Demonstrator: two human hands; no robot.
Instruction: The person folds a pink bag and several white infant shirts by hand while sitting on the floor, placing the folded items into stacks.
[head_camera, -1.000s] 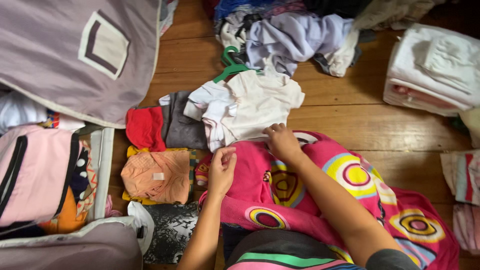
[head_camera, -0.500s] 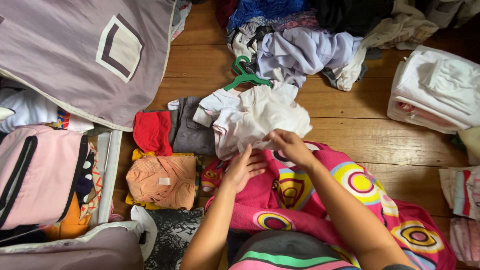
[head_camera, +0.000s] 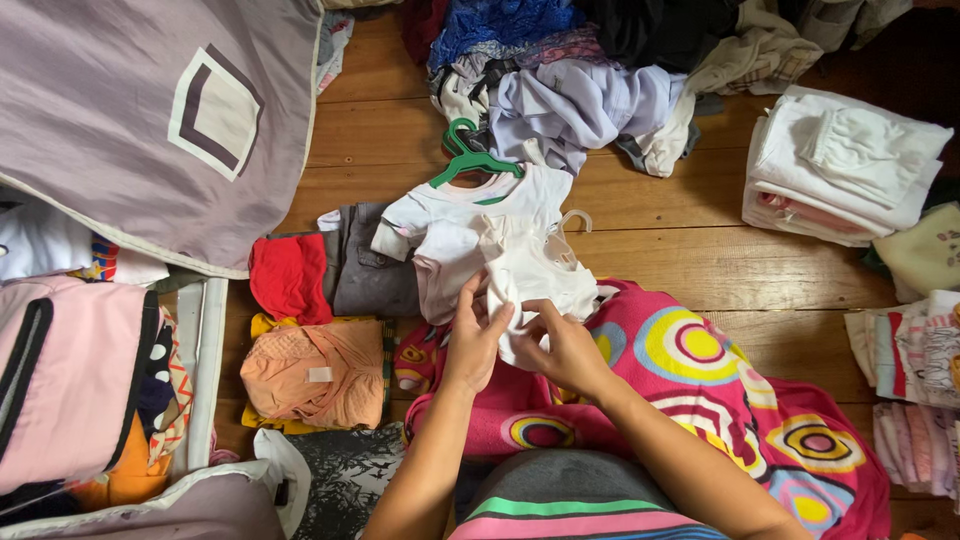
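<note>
My left hand (head_camera: 472, 342) and my right hand (head_camera: 562, 347) both grip a small white garment (head_camera: 535, 268) that is bunched and partly folded, lifted just above my lap. Under it lies a pink blanket with coloured circles (head_camera: 700, 380). Right behind it a white baby shirt (head_camera: 455, 215) lies flat on the wooden floor with a green hanger (head_camera: 470, 157) at its collar. A white hanger hook (head_camera: 575, 217) pokes out beside the held garment.
Left of the shirt lie red (head_camera: 288, 275), grey (head_camera: 370, 265) and peach (head_camera: 315, 365) folded clothes. An open fabric wardrobe case (head_camera: 150, 110) with packed clothes fills the left. A loose clothes heap (head_camera: 580, 80) sits at the top, folded white stacks (head_camera: 840, 165) at right.
The white garment has been gathered up from flat on the floor into a bunched fold between both hands. My hands have come closer together over the pink blanket.
</note>
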